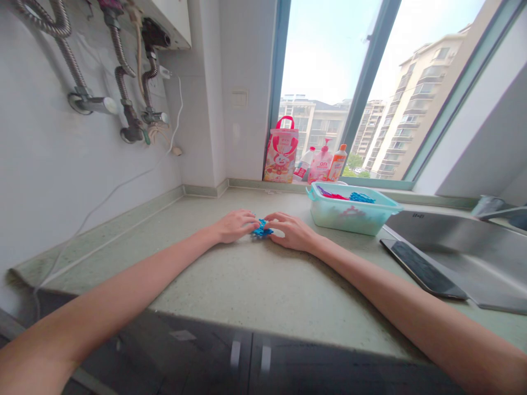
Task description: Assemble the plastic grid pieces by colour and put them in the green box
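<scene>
A small cluster of knobbly blue plastic pieces point(262, 229) rests on the pale green countertop point(247, 285), between my two hands. From the left, my left hand point(236, 225) has its fingertips curled against the cluster's edge. On the other side, my right hand point(293, 230) closes its thumb and fingers around the pieces. How the pieces join cannot be made out, as the fingers cover part of them. Behind my right hand stands a light turquoise plastic bin point(346, 218) holding purple, red and blue pieces.
At the right are a steel sink point(453, 247) and a dark phone point(422, 269) lying beside its edge. A pink bag point(282, 153) and several bottles stand on the windowsill. A white cable point(119, 189) runs down the left wall, below metal pipes.
</scene>
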`<state>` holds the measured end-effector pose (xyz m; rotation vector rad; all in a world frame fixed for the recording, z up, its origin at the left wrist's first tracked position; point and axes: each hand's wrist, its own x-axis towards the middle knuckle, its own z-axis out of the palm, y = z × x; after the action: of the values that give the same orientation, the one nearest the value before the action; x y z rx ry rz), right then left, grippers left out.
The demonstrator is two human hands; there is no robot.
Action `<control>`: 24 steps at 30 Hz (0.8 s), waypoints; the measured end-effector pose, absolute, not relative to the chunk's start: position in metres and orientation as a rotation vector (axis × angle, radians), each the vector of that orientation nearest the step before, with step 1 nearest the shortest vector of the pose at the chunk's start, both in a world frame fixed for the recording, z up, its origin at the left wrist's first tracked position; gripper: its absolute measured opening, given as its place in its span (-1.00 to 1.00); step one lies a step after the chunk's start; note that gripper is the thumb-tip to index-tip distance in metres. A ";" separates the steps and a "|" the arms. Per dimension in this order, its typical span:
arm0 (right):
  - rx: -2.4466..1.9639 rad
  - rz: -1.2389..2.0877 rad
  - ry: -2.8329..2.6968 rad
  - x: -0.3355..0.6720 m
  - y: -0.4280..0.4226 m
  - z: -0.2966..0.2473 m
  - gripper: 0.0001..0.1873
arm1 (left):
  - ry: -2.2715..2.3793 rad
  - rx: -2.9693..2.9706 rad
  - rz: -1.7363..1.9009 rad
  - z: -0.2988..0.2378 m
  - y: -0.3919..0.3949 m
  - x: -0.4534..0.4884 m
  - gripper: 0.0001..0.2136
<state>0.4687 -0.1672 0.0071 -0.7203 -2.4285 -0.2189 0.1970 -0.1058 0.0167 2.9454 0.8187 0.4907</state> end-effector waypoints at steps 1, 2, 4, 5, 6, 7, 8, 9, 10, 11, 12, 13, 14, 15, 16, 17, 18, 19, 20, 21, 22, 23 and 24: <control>-0.702 -0.220 -2.435 0.469 -0.167 0.007 -0.74 | 0.832 2.951 0.487 0.016 -0.105 0.196 -0.44; -0.685 -0.221 -2.442 0.468 -0.167 0.007 -0.74 | 0.857 2.954 0.485 0.015 -0.104 0.196 -0.45; -0.672 -0.213 -2.445 0.468 -0.165 0.006 -0.74 | 0.925 2.953 0.473 0.013 -0.102 0.195 -0.48; -0.687 -0.204 -2.425 0.469 -0.164 0.005 -0.75 | 0.954 2.950 0.467 0.012 -0.101 0.194 -0.50; -0.719 -0.189 -2.386 0.469 -0.163 0.004 -0.76 | 0.970 2.947 0.467 0.012 -0.101 0.194 -0.52; -0.766 -0.166 -2.328 0.470 -0.161 0.003 -0.78 | 0.968 2.943 0.472 0.011 -0.100 0.194 -0.54; -0.820 -0.132 -2.258 0.471 -0.159 0.001 -0.79 | 0.946 2.939 0.480 0.010 -0.100 0.193 -0.56; -0.872 -0.086 -2.181 0.472 -0.157 0.000 -0.79 | 0.909 2.932 0.495 0.010 -0.099 0.193 -0.59; -0.915 -0.025 -2.109 0.472 -0.155 -0.002 -0.79 | 0.862 2.922 0.518 0.010 -0.099 0.192 -0.61; -0.948 0.051 -2.046 0.473 -0.153 -0.003 -0.79 | 0.814 2.910 0.548 0.010 -0.098 0.192 -0.63; -0.972 0.135 -1.994 0.473 -0.151 -0.004 -0.78 | 0.775 2.897 0.587 0.010 -0.098 0.191 -0.62; -0.990 0.221 -1.951 0.473 -0.149 -0.005 -0.76 | 0.753 2.887 0.632 0.010 -0.097 0.191 -0.60; -1.002 0.306 -1.917 0.472 -0.147 -0.005 -0.74 | 0.752 2.879 0.681 0.010 -0.097 0.190 -0.55; -1.011 0.390 -1.891 0.471 -0.144 -0.005 -0.71 | 0.766 2.873 0.728 0.011 -0.097 0.190 -0.50; -1.020 0.478 -1.875 0.470 -0.142 -0.005 -0.68 | 0.788 2.868 0.770 0.011 -0.097 0.189 -0.45; -1.028 0.569 -1.869 0.468 -0.140 -0.005 -0.65 | 0.810 2.862 0.807 0.012 -0.098 0.189 -0.41; -1.036 0.658 -1.870 0.467 -0.137 -0.004 -0.63 | 0.823 2.856 0.840 0.013 -0.099 0.190 -0.38; -1.042 0.739 -1.875 0.465 -0.135 -0.004 -0.61 | 0.822 2.851 0.868 0.014 -0.101 0.191 -0.34; -1.049 0.805 -1.879 0.463 -0.134 -0.003 -0.61 | 0.809 2.852 0.890 0.016 -0.102 0.192 -0.31; -1.056 0.851 -1.877 0.462 -0.133 -0.003 -0.60 | 0.788 2.862 0.905 0.017 -0.105 0.193 -0.30; -1.060 0.877 -1.870 0.461 -0.132 -0.002 -0.60 | 0.762 2.882 0.910 0.019 -0.107 0.195 -0.29; -1.062 0.890 -1.861 0.461 -0.132 -0.002 -0.60 | 0.735 2.907 0.907 0.021 -0.110 0.196 -0.31; -1.064 0.899 -1.855 0.460 -0.132 -0.001 -0.60 | 0.714 2.928 0.901 0.023 -0.112 0.198 -0.34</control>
<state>0.4602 -0.1319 -0.0013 -1.0639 -1.8555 0.8990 0.1978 -0.1121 0.0227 2.9284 0.7135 0.9006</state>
